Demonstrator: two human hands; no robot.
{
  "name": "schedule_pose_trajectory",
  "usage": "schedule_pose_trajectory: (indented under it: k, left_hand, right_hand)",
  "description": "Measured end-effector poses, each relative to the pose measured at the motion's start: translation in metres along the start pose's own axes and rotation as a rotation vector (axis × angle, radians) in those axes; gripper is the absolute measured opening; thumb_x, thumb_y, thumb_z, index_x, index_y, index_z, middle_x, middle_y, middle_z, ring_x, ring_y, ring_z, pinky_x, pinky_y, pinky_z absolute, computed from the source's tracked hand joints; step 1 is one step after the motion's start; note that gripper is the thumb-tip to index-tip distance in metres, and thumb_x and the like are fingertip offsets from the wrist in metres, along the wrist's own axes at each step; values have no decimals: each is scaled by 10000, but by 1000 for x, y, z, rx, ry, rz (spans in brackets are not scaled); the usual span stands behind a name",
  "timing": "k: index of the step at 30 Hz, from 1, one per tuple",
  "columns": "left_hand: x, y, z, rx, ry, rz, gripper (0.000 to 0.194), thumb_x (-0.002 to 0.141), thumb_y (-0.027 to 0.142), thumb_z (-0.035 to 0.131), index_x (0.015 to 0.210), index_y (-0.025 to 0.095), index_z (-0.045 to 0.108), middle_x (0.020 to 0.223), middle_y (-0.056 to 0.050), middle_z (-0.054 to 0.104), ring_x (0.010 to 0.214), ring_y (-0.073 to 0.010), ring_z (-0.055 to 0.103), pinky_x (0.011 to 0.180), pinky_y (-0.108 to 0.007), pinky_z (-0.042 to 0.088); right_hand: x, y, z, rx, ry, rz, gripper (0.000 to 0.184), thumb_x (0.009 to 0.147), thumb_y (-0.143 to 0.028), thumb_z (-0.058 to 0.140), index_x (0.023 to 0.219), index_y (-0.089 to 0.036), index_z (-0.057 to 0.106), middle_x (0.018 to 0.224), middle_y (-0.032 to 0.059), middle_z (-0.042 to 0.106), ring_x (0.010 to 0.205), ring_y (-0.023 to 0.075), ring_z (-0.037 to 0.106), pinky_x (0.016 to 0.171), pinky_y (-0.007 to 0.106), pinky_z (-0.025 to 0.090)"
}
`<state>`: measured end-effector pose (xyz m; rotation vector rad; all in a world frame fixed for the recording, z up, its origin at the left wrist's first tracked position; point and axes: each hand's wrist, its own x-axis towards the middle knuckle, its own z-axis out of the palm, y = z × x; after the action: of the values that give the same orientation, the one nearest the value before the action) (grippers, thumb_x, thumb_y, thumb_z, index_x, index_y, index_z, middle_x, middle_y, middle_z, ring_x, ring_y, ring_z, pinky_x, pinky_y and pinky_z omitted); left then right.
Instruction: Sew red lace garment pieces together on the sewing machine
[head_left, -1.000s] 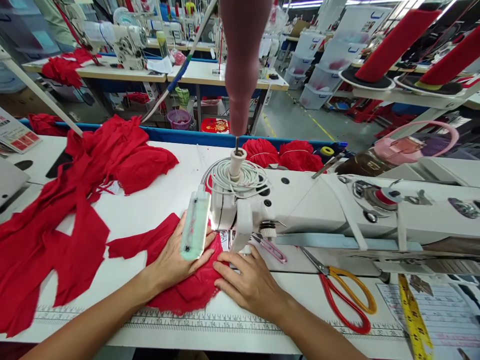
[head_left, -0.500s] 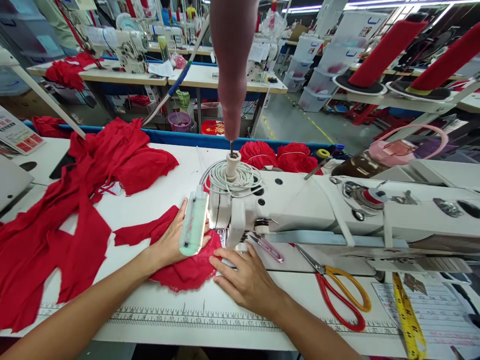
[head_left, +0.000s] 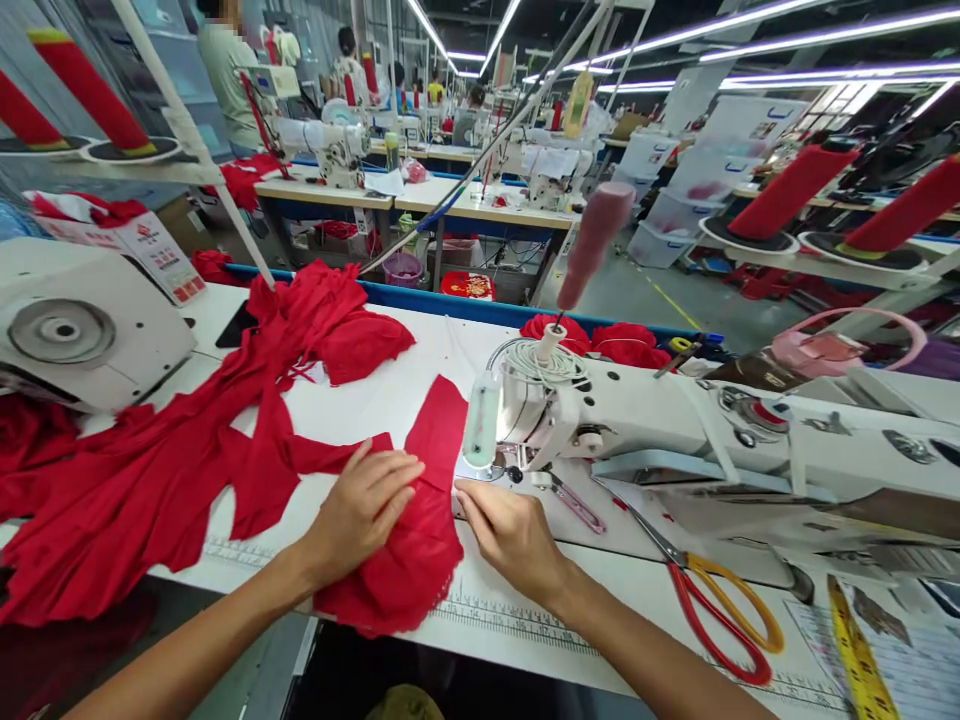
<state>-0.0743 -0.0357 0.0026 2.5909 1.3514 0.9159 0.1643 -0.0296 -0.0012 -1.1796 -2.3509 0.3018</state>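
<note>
Head camera: the person's left hand [head_left: 367, 505] lies palm down on a piece of red cloth [head_left: 431, 530], its fingers stretched out and fairly close together, pressing on the cloth and not gripping it. The cloth is spread on the white table [head_left: 375, 350], just left of the sewing machine [head_left: 645, 400], and reaches down to the table's front edge, where its border looks scalloped. The right hand [head_left: 510, 525] is beside the cloth's right edge, below the machine's needle end, with fingers curled and the thumb and forefinger tips close together; whether they pinch anything cannot be told. A pale green guard [head_left: 480, 422] stands just above those fingertips. To the left of the left hand, a heap of red cloth [head_left: 255, 430] spreads over the table, and a narrow red strip runs between it and that hand. Right of the right hand lie small pink snips [head_left: 579, 505], then scissors [head_left: 679, 557] with one red and one orange handle, and farther right a yellow tape measure [head_left: 859, 650]. A ruler scale [head_left: 517, 620] runs along the table's front edge.
</note>
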Motion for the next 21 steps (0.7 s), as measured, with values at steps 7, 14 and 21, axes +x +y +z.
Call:
schedule_pose_trajectory:
  k: [7, 14, 21]
  left_hand:
    - [-15, -23, -37, -190, 234, -459, 291, 997, 325, 440, 1128, 184, 658, 1074, -68, 707, 996, -191, 672, 849, -315, 555]
    - [-35, -25, -42, -280, 171, -581, 279, 943, 369, 492, 1094, 195, 650, 1074, -76, 689, 961, -209, 661, 826, -335, 537]
    - [-28, -10, -61, -598, -223, -607, 224, 801, 366, 701, 947, 202, 657, 942, -6, 673, 906, -199, 608, 814, -295, 475]
  right_hand:
    - [60, -16, 30, -188, -133, 116, 141, 944, -208, 539, 1047, -189, 633, 852, 64, 704, 685, 187, 640, 549, 255, 336]
    - [54, -20, 36, -252, -44, 14, 156, 978, -178, 474, 856, -185, 572, 818, 32, 644, 633, 134, 556, 524, 251, 277]
    - [48, -55, 25, -299, 348, -206, 195, 1023, -139, 402, 897, -192, 542, 735, 13, 567, 535, 116, 435, 510, 254, 305]
